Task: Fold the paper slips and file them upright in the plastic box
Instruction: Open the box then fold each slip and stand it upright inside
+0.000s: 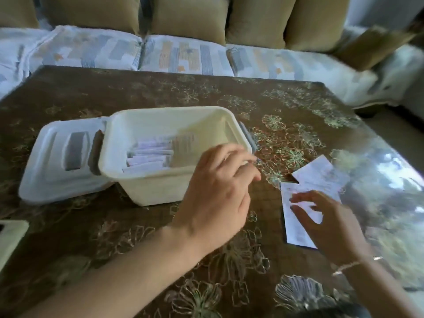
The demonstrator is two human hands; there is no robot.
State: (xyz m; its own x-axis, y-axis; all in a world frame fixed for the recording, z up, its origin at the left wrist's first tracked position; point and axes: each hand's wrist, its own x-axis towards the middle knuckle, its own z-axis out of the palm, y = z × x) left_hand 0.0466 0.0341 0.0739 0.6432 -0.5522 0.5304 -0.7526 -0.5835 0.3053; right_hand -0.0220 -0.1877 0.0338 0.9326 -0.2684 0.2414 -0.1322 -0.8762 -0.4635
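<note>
A cream plastic box stands open on the table, left of centre. Several folded paper slips stand upright inside it. My left hand hovers over the box's near right corner, fingers relaxed and blurred, holding nothing. To the right, two white paper slips lie flat on the table: a long one under my right hand and another angled just beyond it. My right hand rests on the long slip with fingers spread; a thin bracelet circles the wrist.
The box's white lid lies open to its left, on the hinge side. The brown flowered table has a glossy cover with glare at the right. A pale object pokes in at the left edge. A sofa with cushions runs behind.
</note>
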